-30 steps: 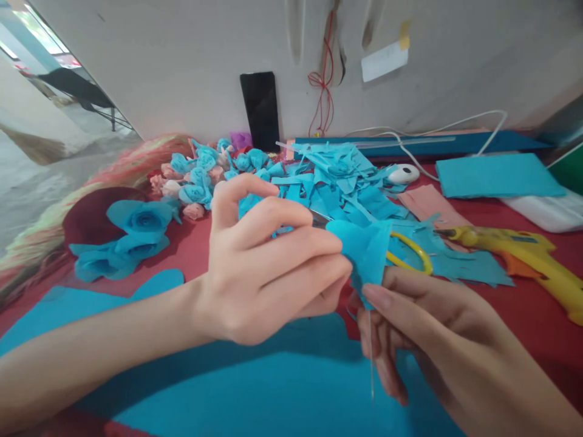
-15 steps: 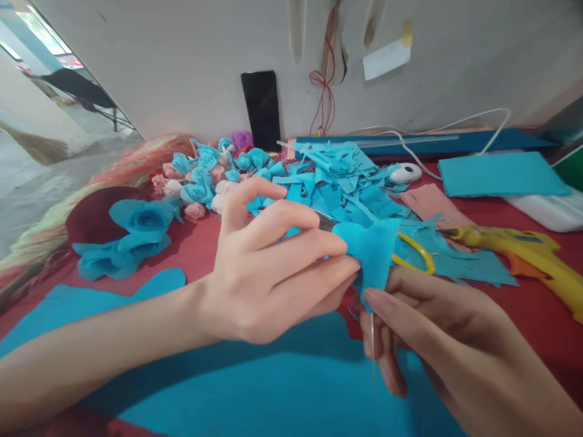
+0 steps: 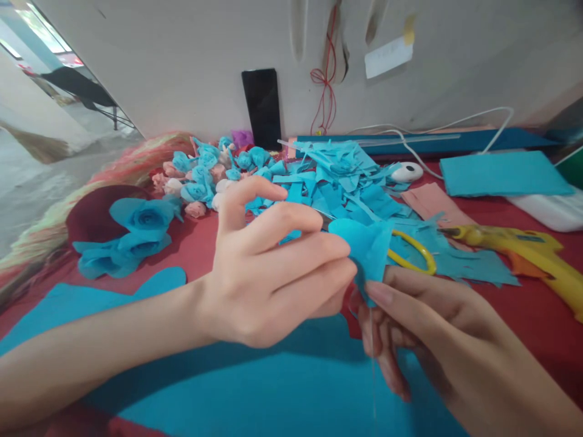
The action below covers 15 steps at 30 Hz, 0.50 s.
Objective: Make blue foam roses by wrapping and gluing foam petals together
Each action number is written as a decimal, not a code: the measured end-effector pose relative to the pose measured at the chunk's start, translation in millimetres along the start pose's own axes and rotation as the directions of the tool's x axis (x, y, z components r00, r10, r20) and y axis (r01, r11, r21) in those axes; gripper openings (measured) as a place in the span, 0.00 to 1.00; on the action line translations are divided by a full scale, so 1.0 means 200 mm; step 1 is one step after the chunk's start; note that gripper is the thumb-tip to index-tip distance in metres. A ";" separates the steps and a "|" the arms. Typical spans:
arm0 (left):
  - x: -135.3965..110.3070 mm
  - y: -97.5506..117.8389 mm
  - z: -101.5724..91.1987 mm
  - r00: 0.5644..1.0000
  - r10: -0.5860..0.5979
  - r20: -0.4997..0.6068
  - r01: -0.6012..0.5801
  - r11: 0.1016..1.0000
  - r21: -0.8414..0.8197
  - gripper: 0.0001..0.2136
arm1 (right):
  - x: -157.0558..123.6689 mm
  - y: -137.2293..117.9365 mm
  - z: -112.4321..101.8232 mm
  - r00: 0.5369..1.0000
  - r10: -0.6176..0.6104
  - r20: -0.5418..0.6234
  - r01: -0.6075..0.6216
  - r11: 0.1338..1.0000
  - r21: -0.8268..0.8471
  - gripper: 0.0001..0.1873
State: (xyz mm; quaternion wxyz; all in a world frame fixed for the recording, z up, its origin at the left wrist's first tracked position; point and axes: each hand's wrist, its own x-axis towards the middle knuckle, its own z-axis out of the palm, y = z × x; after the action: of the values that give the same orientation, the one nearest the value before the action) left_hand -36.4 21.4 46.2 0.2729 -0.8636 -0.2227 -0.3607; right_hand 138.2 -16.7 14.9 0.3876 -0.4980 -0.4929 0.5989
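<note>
Pinching in the head view, left hand (image 3: 273,276) and right hand (image 3: 426,325) both grip the blue felt piece (image 3: 367,246), which rises at twelve o'clock from the fingertips; a thin wire (image 3: 372,370) hangs at six o'clock.

Two hands (image 3: 268,273) (image 3: 410,321), one felt petal (image 3: 367,249)

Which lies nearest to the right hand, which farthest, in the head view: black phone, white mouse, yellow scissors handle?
1. yellow scissors handle, just behind the right hand holding the blue piece.
2. white mouse, farther back.
3. black phone, at the wall, left.
</note>
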 end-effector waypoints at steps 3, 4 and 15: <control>0.02 0.00 0.01 0.997 -0.036 -0.064 0.034 0.999 -0.034 0.05 | -0.01 0.00 -0.01 0.997 0.036 0.072 -0.039 0.998 0.045 0.21; 0.03 0.00 0.01 0.994 -0.081 -0.067 0.077 0.995 -0.058 0.05 | -0.02 -0.01 -0.01 0.994 0.040 0.101 -0.048 0.996 0.073 0.21; 0.01 -0.03 0.04 0.876 -0.396 0.275 0.482 0.734 -0.479 0.07 | -0.01 0.00 -0.03 0.974 -0.003 0.225 -0.052 0.971 0.235 0.14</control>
State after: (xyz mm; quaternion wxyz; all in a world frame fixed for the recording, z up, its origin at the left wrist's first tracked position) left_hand -35.7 31.8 44.8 -0.0892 -0.8525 -0.3318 -0.3941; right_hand 144.8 -17.6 15.7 0.3793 -0.3830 -0.4515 0.7111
